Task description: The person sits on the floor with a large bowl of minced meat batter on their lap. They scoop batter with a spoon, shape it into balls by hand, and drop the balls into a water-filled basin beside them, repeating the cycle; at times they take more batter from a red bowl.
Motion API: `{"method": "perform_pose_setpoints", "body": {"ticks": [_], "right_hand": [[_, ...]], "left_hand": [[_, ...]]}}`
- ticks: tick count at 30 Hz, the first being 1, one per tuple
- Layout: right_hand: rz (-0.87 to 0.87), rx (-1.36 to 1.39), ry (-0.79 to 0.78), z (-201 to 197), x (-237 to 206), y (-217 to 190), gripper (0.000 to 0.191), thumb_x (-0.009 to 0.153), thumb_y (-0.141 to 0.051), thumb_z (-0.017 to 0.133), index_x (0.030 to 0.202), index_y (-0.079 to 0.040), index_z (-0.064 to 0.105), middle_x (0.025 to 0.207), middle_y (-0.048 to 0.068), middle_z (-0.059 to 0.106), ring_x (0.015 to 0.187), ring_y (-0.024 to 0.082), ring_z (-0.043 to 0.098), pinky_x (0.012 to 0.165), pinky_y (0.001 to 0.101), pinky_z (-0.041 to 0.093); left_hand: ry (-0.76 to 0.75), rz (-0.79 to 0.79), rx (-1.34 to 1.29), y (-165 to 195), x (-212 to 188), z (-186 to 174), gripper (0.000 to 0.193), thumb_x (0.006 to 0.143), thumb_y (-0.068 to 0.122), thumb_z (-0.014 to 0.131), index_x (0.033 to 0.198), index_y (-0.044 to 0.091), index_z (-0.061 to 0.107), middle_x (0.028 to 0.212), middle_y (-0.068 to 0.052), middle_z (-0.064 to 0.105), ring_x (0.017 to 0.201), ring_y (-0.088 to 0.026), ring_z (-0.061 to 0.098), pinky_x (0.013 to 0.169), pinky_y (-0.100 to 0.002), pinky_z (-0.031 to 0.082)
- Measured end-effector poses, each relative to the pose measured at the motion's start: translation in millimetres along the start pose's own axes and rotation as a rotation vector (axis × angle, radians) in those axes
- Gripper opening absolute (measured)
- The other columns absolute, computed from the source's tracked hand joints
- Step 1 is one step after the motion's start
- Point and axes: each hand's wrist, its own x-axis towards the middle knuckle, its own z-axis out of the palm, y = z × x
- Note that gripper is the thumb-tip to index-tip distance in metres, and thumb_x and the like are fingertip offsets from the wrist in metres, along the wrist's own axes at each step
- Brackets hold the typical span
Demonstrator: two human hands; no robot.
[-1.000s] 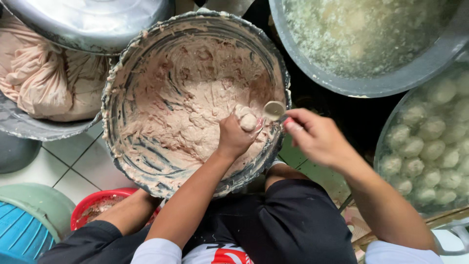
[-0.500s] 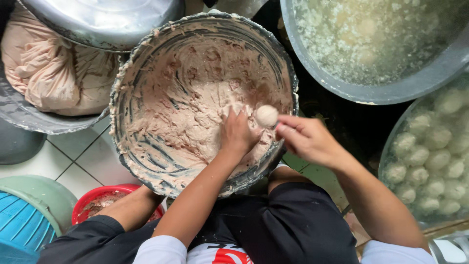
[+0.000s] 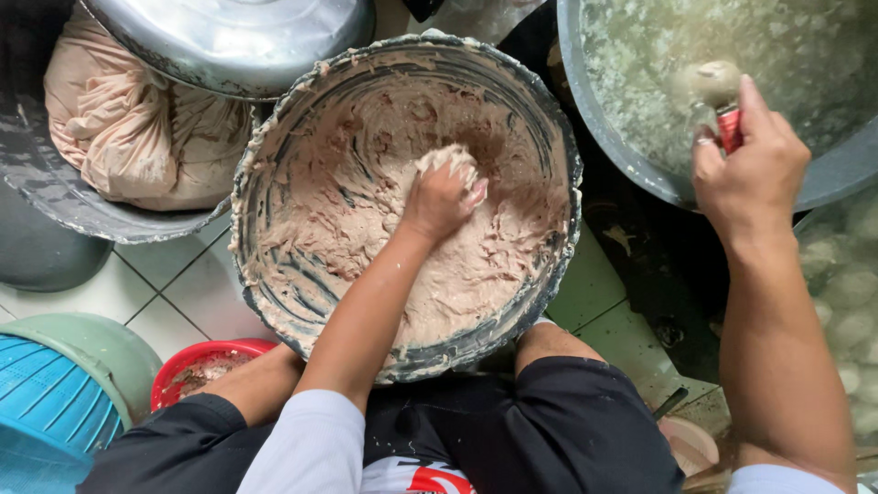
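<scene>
White and green floor tiles (image 3: 174,293) show between several large vessels, and the person sits low among them, knees in black shorts (image 3: 567,430) at the bottom of the frame.

At the centre of the frame stands a wide metal basin (image 3: 274,174), its wall smeared, filled with pinkish-grey meat paste (image 3: 366,220). The left hand (image 3: 441,197) is in the middle of this basin, closed into a fist on a lump of the paste, which squeezes out pale above the thumb and first finger.

The right hand (image 3: 745,169) is in the upper right of the frame, over the rim of a big grey pot (image 3: 622,155) of cloudy water. It grips closed around a spoon with a red handle (image 3: 729,128). On the bowl of the spoon sits a round ball of paste (image 3: 709,84), just above the water.

At the right edge, pale finished balls (image 3: 851,293) lie in another vessel, partly blurred. In the upper left, a dented metal bowl holds a beige plastic bag (image 3: 128,137), and a shiny metal lid (image 3: 229,41) lies over it. In the lower left are a green tub with a blue basket (image 3: 50,402) and a small red bowl (image 3: 187,366).
</scene>
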Motion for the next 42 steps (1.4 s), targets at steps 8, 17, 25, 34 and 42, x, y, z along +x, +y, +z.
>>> {"method": "perform_pose_setpoints", "body": {"ticks": [8, 17, 25, 34, 42], "right_hand": [[0.144, 0.266, -0.003, -38, -47, -59, 0.046, 0.109, -0.011, 0.077, 0.149, 0.001, 0.057, 0.100, 0.013, 0.071, 0.083, 0.017, 0.069, 0.080, 0.0297, 0.056], [0.191, 0.516, -0.121, -41, -58, -105, 0.041, 0.105, -0.008, 0.072, 0.141, 0.000, 0.054, 0.099, 0.008, 0.071, 0.079, 0.009, 0.064, 0.070, 0.0249, 0.054], [0.409, 0.609, -0.403, -31, -63, -135, 0.025, 0.101, -0.017, 0.064, 0.120, -0.001, 0.063, 0.084, 0.007, 0.070, 0.073, 0.009, 0.063, 0.066, 0.0284, 0.053], [0.171, 0.717, -0.638, -28, -63, -160, 0.044, 0.099, -0.014, 0.055, 0.142, -0.005, 0.056, 0.103, 0.013, 0.074, 0.091, 0.017, 0.071, 0.083, 0.0341, 0.054], [0.395, 1.025, -1.009, -11, -58, -153, 0.027, 0.106, -0.024, 0.052, 0.112, -0.006, 0.071, 0.073, -0.003, 0.059, 0.057, 0.006, 0.048, 0.051, 0.0254, 0.041]], "left_hand": [[-0.376, -0.624, -0.408, 34, -32, 6, 0.037, 0.089, 0.038, 0.076, 0.103, 0.005, 0.070, 0.094, -0.016, 0.073, 0.086, -0.027, 0.072, 0.079, -0.037, 0.057], [-0.050, -0.662, -1.050, 68, -38, -3, 0.031, 0.083, 0.006, 0.082, 0.108, 0.004, 0.063, 0.099, -0.003, 0.067, 0.091, -0.011, 0.063, 0.083, -0.026, 0.054], [-0.118, -0.984, -1.402, 72, -27, -14, 0.034, 0.101, 0.034, 0.057, 0.104, 0.002, 0.067, 0.086, -0.007, 0.072, 0.071, -0.018, 0.066, 0.063, -0.034, 0.058], [0.113, -0.467, -0.543, 108, -16, -35, 0.030, 0.077, 0.017, 0.084, 0.097, 0.003, 0.066, 0.083, -0.012, 0.072, 0.075, -0.029, 0.075, 0.066, -0.037, 0.059], [-0.184, -0.560, -0.369, 111, -12, -51, 0.029, 0.079, 0.029, 0.079, 0.093, 0.005, 0.070, 0.083, -0.019, 0.072, 0.086, -0.041, 0.071, 0.074, -0.048, 0.056]]}}
